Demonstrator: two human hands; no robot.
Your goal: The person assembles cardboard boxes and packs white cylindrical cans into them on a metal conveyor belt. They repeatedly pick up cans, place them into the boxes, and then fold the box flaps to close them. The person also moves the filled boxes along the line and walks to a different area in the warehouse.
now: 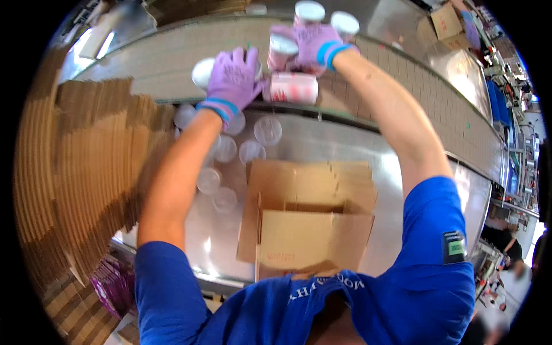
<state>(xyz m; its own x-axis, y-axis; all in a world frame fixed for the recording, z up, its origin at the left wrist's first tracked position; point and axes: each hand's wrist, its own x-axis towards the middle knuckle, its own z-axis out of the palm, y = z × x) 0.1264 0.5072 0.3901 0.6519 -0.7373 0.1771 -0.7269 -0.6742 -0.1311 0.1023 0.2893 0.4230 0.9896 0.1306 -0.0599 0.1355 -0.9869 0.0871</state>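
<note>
Both hands wear purple gloves with blue cuffs. My left hand (234, 79) rests over white-lidded containers on the conveyor belt (172, 49), one white lid (202, 73) showing at its left; its grip is hidden. My right hand (315, 45) reaches over a group of pink-and-white tubs, with a white-lidded tub (282, 49) under its fingers; how firmly it holds is unclear. Two more lidded tubs, a left one (309, 12) and a right one (345, 23), stand just beyond. A pink-and-white tub (295, 88) lies on its side between my hands.
An open cardboard box (315, 237) stands before me on the metal table (388, 241). Several clear round lids (267, 130) lie left of it. Stacked flattened cardboard (95, 164) fills the left side. A metal rail (336, 116) edges the belt. People (509, 246) are at far right.
</note>
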